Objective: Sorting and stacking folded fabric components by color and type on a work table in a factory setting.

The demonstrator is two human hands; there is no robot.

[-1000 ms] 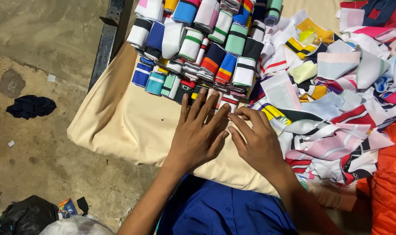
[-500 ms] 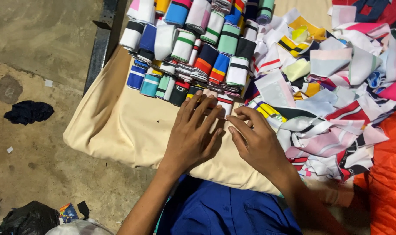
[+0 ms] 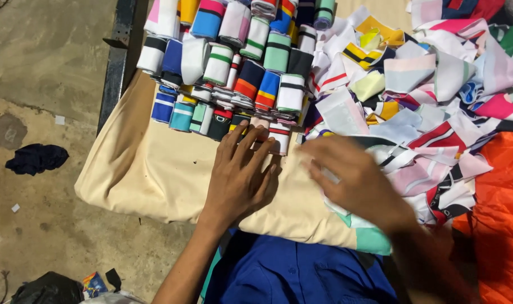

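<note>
Cloth: the beige cloth-covered work surface (image 3: 155, 169) has bare room only along its left and near edges; the rest is covered.
Loose pile: too many to count, the heap of flat striped fabric strips (image 3: 425, 112) fills the right side.
Rolls: the stack of rolled striped fabric bands (image 3: 234, 62) sits at the far-left corner, well over twenty.
Left hand (image 3: 239, 174): flat, fingers spread wide, holding nothing; fingertips touch the nearest rolls.
Right hand (image 3: 358, 180): blurred, lying on the strips; its grip I cannot tell.
</note>
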